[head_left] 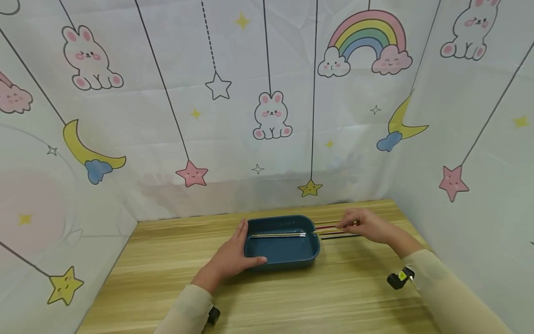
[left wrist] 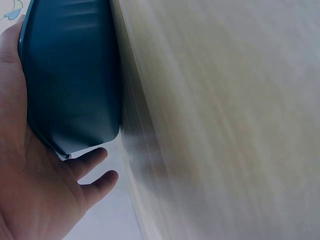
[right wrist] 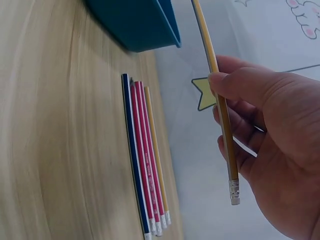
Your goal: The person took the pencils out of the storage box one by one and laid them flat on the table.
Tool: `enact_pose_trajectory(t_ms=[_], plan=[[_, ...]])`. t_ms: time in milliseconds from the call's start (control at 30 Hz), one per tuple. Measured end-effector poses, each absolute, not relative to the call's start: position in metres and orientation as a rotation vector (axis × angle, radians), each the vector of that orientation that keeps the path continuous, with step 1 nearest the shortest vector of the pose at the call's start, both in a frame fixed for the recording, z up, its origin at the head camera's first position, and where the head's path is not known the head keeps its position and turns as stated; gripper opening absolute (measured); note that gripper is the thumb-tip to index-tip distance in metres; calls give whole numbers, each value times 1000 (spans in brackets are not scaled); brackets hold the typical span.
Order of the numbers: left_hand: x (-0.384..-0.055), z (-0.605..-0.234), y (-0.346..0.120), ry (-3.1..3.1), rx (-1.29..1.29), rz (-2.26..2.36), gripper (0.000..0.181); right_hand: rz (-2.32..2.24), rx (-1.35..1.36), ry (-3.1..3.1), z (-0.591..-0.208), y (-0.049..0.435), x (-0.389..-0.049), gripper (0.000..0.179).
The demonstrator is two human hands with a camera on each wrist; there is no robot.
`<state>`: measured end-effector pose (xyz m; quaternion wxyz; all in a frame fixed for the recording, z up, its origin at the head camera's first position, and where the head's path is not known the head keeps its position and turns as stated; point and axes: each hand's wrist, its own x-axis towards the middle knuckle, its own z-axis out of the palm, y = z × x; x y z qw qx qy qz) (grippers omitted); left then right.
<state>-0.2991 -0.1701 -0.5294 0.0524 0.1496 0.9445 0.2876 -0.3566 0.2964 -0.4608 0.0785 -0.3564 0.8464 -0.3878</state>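
A dark blue rectangular bin (head_left: 288, 265) sits on the wooden table. My left hand (head_left: 231, 255) grips its left end, thumb over the near rim and fingers along the outside. Inside the bin lies a slim pencil (head_left: 278, 235) with a metal band at its right end. To the right of the bin, my right hand (head_left: 367, 226) pinches a yellow pencil (right wrist: 227, 135) between thumb and fingers, eraser end toward the palm. Below it on the table lie a dark blue pencil (right wrist: 134, 150), red pencils (right wrist: 145, 155) and another yellow pencil (right wrist: 158, 150), side by side.
The wood-grain table (head_left: 283, 301) meets a white cloth backdrop (head_left: 233, 139) printed with rabbits, stars and moons. Cloth also stands along the left and right sides. A small black camera (head_left: 398, 278) is strapped at the right wrist.
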Motion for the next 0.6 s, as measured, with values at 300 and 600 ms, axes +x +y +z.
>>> enact_pose_trajectory(t_ms=[300,600], plan=[[-299,-529,-170,2874,458,881,135,-1128,-1078,2592,-472,309,-356,20],[-298,-528,-170,2870,458,889,134,-1125,-994,2645,-485,320,-357,19]])
